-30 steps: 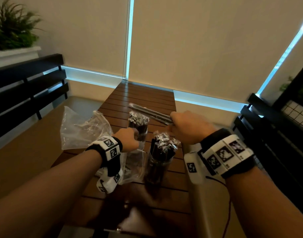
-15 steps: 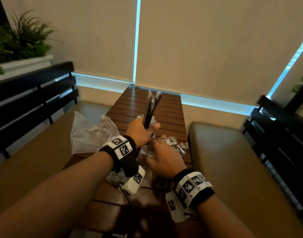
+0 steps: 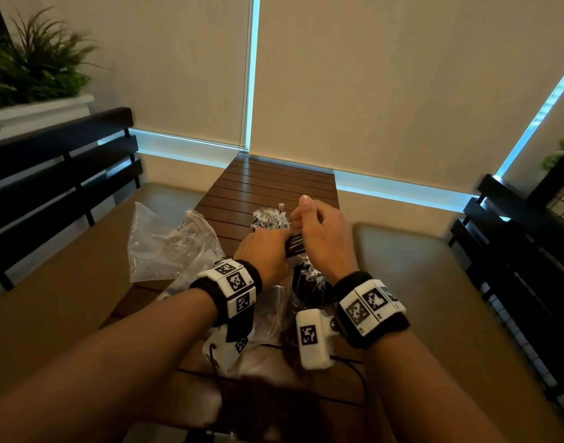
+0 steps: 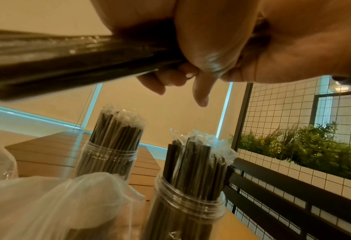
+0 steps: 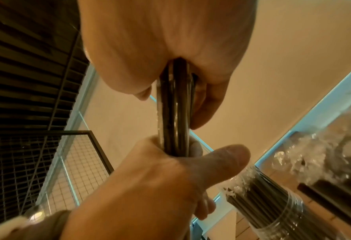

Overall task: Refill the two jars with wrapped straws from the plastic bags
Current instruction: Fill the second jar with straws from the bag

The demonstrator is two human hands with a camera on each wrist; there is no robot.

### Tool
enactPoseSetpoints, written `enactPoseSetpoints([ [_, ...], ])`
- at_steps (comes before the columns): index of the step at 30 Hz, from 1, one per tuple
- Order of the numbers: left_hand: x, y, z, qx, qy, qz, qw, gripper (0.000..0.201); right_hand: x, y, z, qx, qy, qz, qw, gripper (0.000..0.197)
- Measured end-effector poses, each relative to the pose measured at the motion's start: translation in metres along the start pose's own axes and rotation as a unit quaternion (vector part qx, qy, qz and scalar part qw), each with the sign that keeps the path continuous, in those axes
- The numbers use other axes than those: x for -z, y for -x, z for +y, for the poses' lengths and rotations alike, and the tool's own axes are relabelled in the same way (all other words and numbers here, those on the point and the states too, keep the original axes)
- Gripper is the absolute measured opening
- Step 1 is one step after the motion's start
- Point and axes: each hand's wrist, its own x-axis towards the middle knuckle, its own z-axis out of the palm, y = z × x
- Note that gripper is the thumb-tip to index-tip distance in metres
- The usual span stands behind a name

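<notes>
Both hands on one straw bundle

Left hand and right hand each clench the straws above two jars, 12 o'clock.

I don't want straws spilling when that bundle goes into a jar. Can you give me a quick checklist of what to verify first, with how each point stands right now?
1. Bundle of straws firmly held: ok, the left hand and the right hand both grip it.
2. Bundle clear of the jars: ok, it is above them, lying roughly level.
3. Both jars upright: ok, near jar and far jar stand on the table.
4. Room left in the jars: not ok, both look packed.
5. Plastic bag away from the jar mouths: ok.
6. Straws left in the bags: cannot tell.
</notes>
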Motion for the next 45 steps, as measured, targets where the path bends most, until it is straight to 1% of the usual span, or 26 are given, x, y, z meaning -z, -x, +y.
enactPoseSetpoints([
  [2,-0.001,0.001,-0.001,-0.005,0.013,0.014,1.000,0.024,-0.001,0.002,0.003,-0.004,-0.038,0.037,0.999,0.028],
  [4,0.001,0.002,-0.002,-0.011,0.033,0.031,0.999,0.022,0.002,0.005,0.004,-0.006,-0.076,0.064,0.995,0.025],
  [7,0.004,0.002,0.006,-0.011,0.068,0.043,0.997,0.012,0.000,0.008,-0.001,-0.004,-0.116,0.056,0.992,0.024],
  [8,0.005,0.002,0.009,-0.006,0.086,0.047,0.995,0.012,-0.001,0.008,-0.003,-0.011,-0.145,0.060,0.988,0.025],
  [11,0.003,-0.002,0.015,0.003,0.126,0.061,0.990,0.026,-0.003,0.009,-0.004,-0.041,-0.238,0.058,0.969,0.023],
  [13,0.003,-0.003,0.016,0.001,0.146,0.050,0.988,0.029,-0.003,0.010,-0.004,-0.032,-0.226,0.049,0.972,0.019],
  [15,0.002,-0.004,0.014,-0.011,0.166,0.013,0.986,0.020,0.001,0.010,-0.006,-0.022,-0.193,0.073,0.978,0.021],
  [16,0.001,-0.004,0.009,-0.010,0.166,-0.013,0.986,0.028,0.006,0.009,-0.007,-0.022,-0.192,0.092,0.977,0.020],
  [17,-0.001,-0.005,0.001,-0.003,0.159,-0.038,0.987,0.040,0.012,0.007,-0.009,-0.027,-0.203,0.113,0.972,0.019],
  [18,-0.002,-0.005,-0.008,0.021,0.149,-0.065,0.987,0.046,0.020,0.003,-0.009,-0.033,-0.222,0.135,0.965,0.018],
  [19,-0.003,-0.005,-0.018,0.043,0.136,-0.077,0.987,0.047,0.029,-0.002,-0.009,-0.036,-0.240,0.156,0.957,0.019],
  [22,-0.009,-0.003,-0.043,0.121,0.131,-0.082,0.981,0.032,0.046,-0.011,-0.009,-0.034,-0.272,0.192,0.942,0.025],
  [24,-0.013,-0.005,-0.046,0.149,0.182,-0.074,0.969,0.022,0.043,-0.010,-0.008,-0.037,-0.262,0.185,0.946,0.025],
  [26,-0.015,-0.008,-0.039,0.159,0.251,-0.080,0.952,0.020,0.033,-0.003,-0.006,-0.044,-0.240,0.178,0.953,0.021],
  [29,-0.016,-0.011,-0.028,0.188,0.342,-0.103,0.915,0.026,0.028,-0.002,-0.002,-0.069,-0.247,0.188,0.948,0.018],
  [31,-0.018,-0.013,-0.028,0.185,0.351,-0.107,0.912,0.034,0.029,-0.002,0.000,-0.076,-0.255,0.180,0.947,0.015],
  [33,-0.020,-0.016,-0.026,0.179,0.335,-0.107,0.919,0.045,0.027,0.001,0.004,-0.080,-0.248,0.164,0.951,0.012],
  [35,-0.022,-0.017,-0.022,0.176,0.334,-0.122,0.918,0.063,0.027,0.003,0.008,-0.090,-0.243,0.158,0.953,0.014],
  [36,-0.024,-0.017,-0.020,0.172,0.319,-0.135,0.922,0.075,0.029,0.002,0.012,-0.095,-0.237,0.163,0.953,0.016],
  [37,-0.026,-0.017,-0.020,0.164,0.283,-0.144,0.934,0.082,0.032,0.001,0.016,-0.100,-0.227,0.171,0.954,0.017],
  [38,-0.026,-0.015,-0.020,0.149,0.224,-0.155,0.951,0.082,0.037,-0.001,0.020,-0.111,-0.211,0.175,0.955,0.019],
  [39,-0.027,-0.014,-0.021,0.128,0.152,-0.168,0.965,0.074,0.041,-0.003,0.025,-0.123,-0.192,0.177,0.957,0.019],
  [40,-0.027,-0.011,-0.021,0.106,0.081,-0.190,0.973,0.062,0.045,-0.004,0.031,-0.136,-0.175,0.177,0.959,0.019],
  [41,-0.028,-0.009,-0.020,0.082,0.028,-0.214,0.973,0.053,0.047,-0.006,0.036,-0.146,-0.165,0.178,0.959,0.019],
  [42,-0.030,-0.007,-0.018,0.061,-0.008,-0.239,0.969,0.049,0.049,-0.006,0.039,-0.157,-0.160,0.181,0.958,0.019],
  [45,-0.043,-0.002,-0.018,0.022,-0.046,-0.291,0.955,0.054,0.049,-0.008,0.047,-0.170,-0.125,0.192,0.959,0.014],
])
